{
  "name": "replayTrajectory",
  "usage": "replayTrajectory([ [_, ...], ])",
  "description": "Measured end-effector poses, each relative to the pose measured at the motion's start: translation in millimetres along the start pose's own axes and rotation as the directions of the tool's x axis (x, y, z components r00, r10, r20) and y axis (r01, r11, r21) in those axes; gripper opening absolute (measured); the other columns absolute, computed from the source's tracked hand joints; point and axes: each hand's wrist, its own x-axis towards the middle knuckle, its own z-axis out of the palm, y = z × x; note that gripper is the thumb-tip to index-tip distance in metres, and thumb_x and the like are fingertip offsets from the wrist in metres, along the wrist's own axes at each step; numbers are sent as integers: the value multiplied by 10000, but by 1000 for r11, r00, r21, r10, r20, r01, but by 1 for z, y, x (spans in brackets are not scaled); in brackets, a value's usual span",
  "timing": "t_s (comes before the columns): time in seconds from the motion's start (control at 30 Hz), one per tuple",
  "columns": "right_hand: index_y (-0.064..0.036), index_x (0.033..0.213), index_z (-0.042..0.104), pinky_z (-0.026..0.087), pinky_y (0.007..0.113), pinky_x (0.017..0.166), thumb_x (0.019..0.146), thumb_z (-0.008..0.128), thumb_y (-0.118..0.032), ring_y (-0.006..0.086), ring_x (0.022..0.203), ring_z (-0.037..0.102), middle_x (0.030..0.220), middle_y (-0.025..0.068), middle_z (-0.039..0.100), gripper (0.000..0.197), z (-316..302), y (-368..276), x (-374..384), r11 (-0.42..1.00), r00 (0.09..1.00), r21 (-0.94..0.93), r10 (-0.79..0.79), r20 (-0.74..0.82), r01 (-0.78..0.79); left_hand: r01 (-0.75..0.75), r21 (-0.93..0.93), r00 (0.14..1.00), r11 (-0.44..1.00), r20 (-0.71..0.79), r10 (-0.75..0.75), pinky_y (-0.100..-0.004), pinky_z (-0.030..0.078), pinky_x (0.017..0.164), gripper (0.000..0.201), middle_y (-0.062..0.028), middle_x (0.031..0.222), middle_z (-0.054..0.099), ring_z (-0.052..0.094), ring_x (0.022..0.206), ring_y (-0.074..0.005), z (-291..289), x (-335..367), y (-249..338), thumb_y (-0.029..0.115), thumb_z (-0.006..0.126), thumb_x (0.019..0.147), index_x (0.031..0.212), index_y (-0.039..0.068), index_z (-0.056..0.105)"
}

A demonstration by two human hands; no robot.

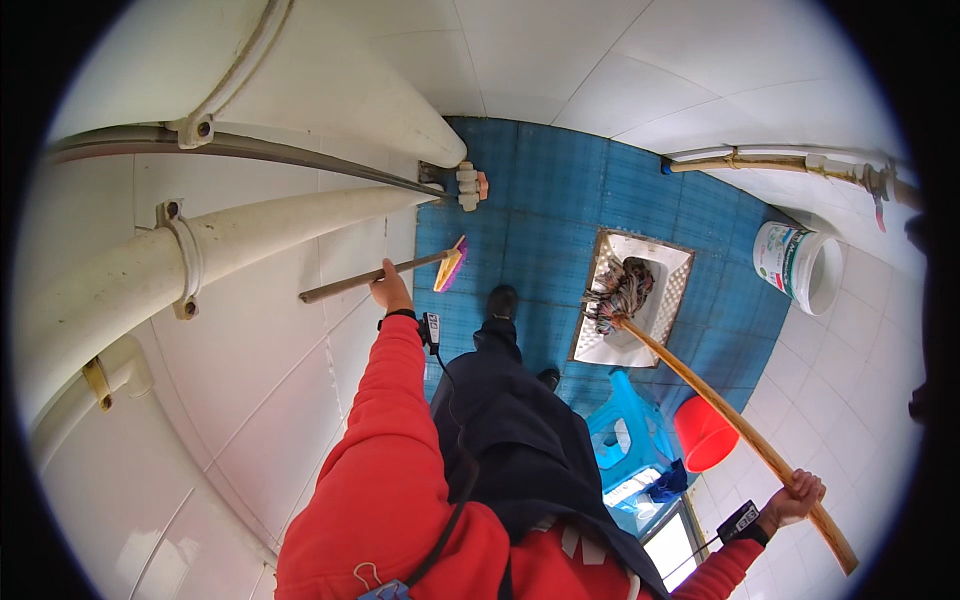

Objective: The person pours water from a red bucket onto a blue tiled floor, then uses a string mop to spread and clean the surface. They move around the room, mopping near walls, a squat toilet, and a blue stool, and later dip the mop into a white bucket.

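Note:
My left hand (391, 289) is closed round the brown handle of a broom (453, 263), whose yellow and purple head rests on the blue floor by the left wall. Out to the right, my right hand (793, 499) grips the wooden handle of a mop (740, 425) near its top end. The handle slants down to the mop's dark, stringy head (630, 290). That head lies in the basin of a white squat toilet (650, 345) set in the floor.
A blue plastic stool (625, 425) and a red bucket (704, 434) stand at the lower right. Against the right wall is a white bucket (798, 266). Thick white pipes (300, 225) run along the left wall; a tap (876, 183) sticks out at the upper right.

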Motion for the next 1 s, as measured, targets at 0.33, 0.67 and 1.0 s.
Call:
replayTrajectory([
  [0.33, -151, 604, 266, 291, 257, 526, 838, 474, -127, 87, 485, 242, 499, -36, 208, 314, -4, -1, -6, 1000, 1000, -3, -18, 8, 18, 281, 274, 896, 920, 269, -353, -286, 413, 398, 591, -98, 554, 488, 462, 433, -178, -34, -21, 50, 515, 688, 638, 683, -48, 512],
  [0.67, -135, 633, 314, 311, 248, 505, 800, 484, -24, 73, 460, 258, 507, -45, 229, 263, 11, 4, -6, 993, 998, 115, 20, -52, -14, 66, 417, 466, 906, 791, -398, -275, 483, 534, 364, -126, 760, 612, 590, 612, -177, -82, -107, 91, 311, 665, 726, 869, -13, 582],
  [1.0, -103, 660, 382, 359, 267, 493, 760, 517, 11, 95, 437, 316, 488, -22, 297, 204, 13, 0, -8, 995, 997, 99, 38, -74, -30, 85, 164, 553, 983, 813, -184, -283, 501, 600, 335, -122, 796, 631, 614, 649, -180, -172, -85, 144, 304, 610, 765, 894, -3, 573],
])
